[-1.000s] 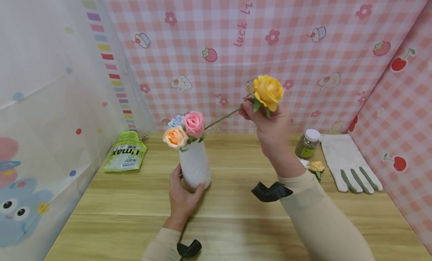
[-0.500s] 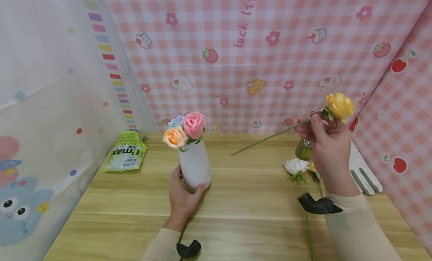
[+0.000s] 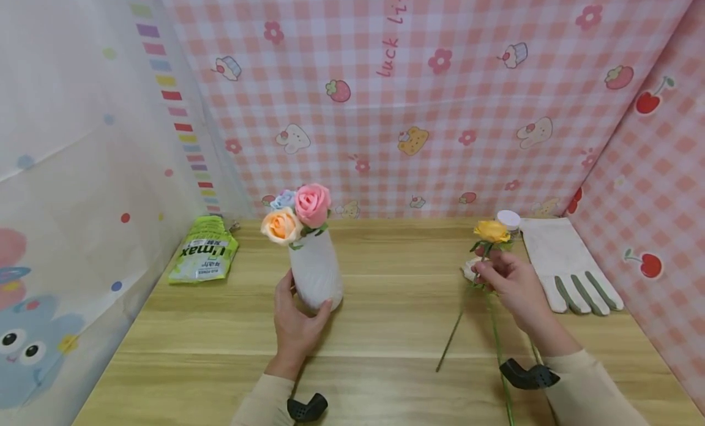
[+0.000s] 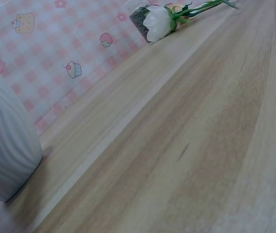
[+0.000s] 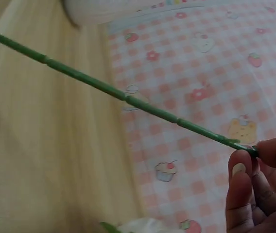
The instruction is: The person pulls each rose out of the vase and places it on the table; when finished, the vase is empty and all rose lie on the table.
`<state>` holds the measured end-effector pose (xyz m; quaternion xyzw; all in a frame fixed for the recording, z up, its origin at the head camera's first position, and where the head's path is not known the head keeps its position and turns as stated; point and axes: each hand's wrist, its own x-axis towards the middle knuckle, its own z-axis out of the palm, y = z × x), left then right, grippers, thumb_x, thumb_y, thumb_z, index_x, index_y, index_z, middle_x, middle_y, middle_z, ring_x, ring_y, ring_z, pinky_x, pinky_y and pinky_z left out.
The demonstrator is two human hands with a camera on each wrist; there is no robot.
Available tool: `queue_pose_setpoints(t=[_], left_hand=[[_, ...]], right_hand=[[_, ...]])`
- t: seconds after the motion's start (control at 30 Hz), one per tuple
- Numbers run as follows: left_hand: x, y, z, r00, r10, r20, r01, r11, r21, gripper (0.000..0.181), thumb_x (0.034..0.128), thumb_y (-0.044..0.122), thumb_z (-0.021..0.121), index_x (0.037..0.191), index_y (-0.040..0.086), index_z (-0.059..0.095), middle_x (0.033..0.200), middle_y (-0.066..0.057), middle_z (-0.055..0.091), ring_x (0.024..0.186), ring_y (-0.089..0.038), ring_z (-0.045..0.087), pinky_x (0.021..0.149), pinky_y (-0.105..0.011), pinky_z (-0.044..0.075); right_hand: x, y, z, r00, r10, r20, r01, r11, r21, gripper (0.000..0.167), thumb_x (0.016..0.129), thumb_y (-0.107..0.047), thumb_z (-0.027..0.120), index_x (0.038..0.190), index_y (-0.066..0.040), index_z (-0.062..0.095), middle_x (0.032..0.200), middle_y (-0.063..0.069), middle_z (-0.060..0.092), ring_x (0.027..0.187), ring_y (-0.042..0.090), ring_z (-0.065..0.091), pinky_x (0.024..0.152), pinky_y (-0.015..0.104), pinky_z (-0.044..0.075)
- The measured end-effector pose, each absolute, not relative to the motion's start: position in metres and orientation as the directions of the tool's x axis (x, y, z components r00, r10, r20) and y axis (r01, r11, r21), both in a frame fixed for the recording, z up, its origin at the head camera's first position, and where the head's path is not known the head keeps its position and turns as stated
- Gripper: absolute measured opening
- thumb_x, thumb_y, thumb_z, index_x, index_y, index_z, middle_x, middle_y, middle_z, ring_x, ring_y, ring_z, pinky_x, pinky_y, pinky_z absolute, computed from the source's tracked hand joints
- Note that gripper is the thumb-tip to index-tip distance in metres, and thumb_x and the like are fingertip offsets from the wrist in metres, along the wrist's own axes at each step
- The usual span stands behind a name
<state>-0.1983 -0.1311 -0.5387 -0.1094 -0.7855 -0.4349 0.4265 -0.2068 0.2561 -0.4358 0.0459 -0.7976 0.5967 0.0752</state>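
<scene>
My left hand [image 3: 300, 328] grips the lower part of a white ribbed vase [image 3: 316, 270], which stands on the table. Pink [image 3: 313, 204], peach [image 3: 282, 226] and pale blue roses [image 3: 283, 199] rise from its mouth. On the right, my right hand [image 3: 512, 285] pinches a yellow rose [image 3: 492, 231] just under its bloom, and the green stem [image 5: 152, 111] slants down toward the table. Behind that hand lies a white rose [image 4: 157, 23], largely covered by it in the head view. Another flower's stem runs beneath my right wrist; its bloom is hidden in the head view.
A white-and-grey glove [image 3: 567, 264] lies at the right, beside a jar with a white lid [image 3: 508, 220] partly behind the yellow rose. A green packet [image 3: 204, 251] lies at the back left. Checked cloth [image 3: 352, 108] hangs behind the wooden table [image 3: 385, 328].
My right hand has carried the yellow rose away from the vase to the right, then lowered it over the lying flowers, its stem swinging downward. My left hand stays on the vase.
</scene>
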Motion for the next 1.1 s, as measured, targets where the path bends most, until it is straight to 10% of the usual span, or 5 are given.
queue_pose_setpoints(t=[0.47, 1.1], left_hand=[[-0.197, -0.131, -0.537, -0.606, -0.193, 0.772, 0.551, 0.598, 0.582, 0.088, 0.0672, 0.023, 0.082, 0.142, 0.001, 0.041, 0.124, -0.017, 0.052, 0.108, -0.027, 0.051, 0.085, -0.041, 0.045], [-0.197, -0.131, -0.536, -0.619, -0.191, 0.762, 0.545, 0.594, 0.592, 0.087, 0.0673, 0.022, 0.083, 0.142, 0.003, 0.041, 0.124, -0.016, 0.052, 0.108, -0.026, 0.05, 0.084, -0.044, 0.045]], right_hand=[[-0.206, 0.253, -0.476, -0.986, -0.152, 0.074, -0.142, 0.509, -0.849, 0.038, 0.099, -0.022, 0.054, 0.125, 0.005, 0.059, 0.078, 0.013, 0.062, 0.061, 0.013, 0.054, 0.048, 0.028, 0.044], [-0.21, 0.251, -0.502, -0.993, -0.055, 0.106, -0.116, 0.639, -0.76, 0.011, 0.086, -0.014, 0.073, 0.093, -0.006, 0.074, 0.066, 0.0, 0.066, 0.055, 0.012, 0.059, 0.049, 0.025, 0.046]])
